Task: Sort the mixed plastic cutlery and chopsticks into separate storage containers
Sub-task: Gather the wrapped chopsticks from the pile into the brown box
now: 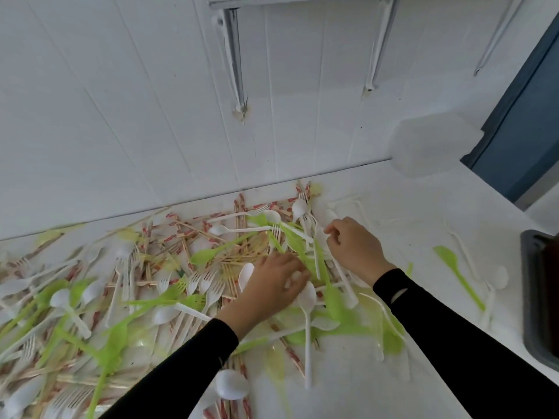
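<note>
Head view. A mixed heap (169, 267) of white plastic spoons and forks, lime-green plastic cutlery and paper-sleeved wooden chopsticks covers the white bench (423, 213) from its left edge to the middle, against the back edge. A translucent plastic storage container (432, 146) stands at the back right corner. A dark grey tray (538, 297) sits at the right edge.

The left hand (272, 285) lies on the heap with its fingers bent over white pieces; blur hides whether it grips anything. The right hand (354, 246) pinches thumb to forefinger on a white plastic utensil (322, 237) whose type is not discernible.

Judgement: selection stage. Draw one type only, lifting along the handle to avoid snagging crossed pieces, and steady the heap with the other hand.
</note>
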The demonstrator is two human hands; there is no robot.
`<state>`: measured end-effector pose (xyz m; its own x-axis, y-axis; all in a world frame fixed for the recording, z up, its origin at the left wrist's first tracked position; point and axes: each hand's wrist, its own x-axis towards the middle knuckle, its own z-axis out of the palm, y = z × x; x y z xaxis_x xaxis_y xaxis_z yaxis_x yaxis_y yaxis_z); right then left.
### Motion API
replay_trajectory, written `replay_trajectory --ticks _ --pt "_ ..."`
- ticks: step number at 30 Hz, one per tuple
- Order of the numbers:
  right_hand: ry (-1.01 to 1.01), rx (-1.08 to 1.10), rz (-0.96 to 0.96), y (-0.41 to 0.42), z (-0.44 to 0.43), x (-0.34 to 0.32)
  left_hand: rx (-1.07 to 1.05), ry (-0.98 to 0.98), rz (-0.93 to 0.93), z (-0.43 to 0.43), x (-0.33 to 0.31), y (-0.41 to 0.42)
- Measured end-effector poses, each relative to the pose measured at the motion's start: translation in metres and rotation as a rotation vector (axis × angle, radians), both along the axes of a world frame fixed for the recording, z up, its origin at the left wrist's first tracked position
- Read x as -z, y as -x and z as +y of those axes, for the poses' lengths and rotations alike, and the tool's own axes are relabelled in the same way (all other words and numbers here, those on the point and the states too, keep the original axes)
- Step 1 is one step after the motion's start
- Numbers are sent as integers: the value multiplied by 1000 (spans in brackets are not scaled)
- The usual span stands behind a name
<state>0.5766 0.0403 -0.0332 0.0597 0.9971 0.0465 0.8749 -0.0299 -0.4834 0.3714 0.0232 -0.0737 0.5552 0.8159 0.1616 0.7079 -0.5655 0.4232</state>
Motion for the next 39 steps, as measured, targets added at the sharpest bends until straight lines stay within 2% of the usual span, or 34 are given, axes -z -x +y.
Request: replay_trajectory --ticks 3,6,11,13,17,21,25,31,34,39 --pt "22 -12 87 4 24 8 -149 -40 -137 50 -12 15" --pt "63 -8 142 6 45 14 -222 -26 -145 97 -20 26" --pt "169 5 151 8 66 27 -206 74 -10 148 -14 10" --pt "170 -38 159 7 70 28 -136 171 92 158 -11 -2" --pt "184 -39 221 1 76 30 -112 339 170 173 -15 -20" --pt "198 -16 234 4 81 28 -113 267 325 175 -17 -24" --pt "161 31 263 12 89 25 -104 286 286 172 -14 -20" --pt "208 92 206 15 101 26 -161 112 426 167 -14 -19" --pt "226 100 171 9 102 26 -110 115 499 164 -18 -17" --pt "314 81 37 -8 99 22 -70 151 507 153 -22 -5"
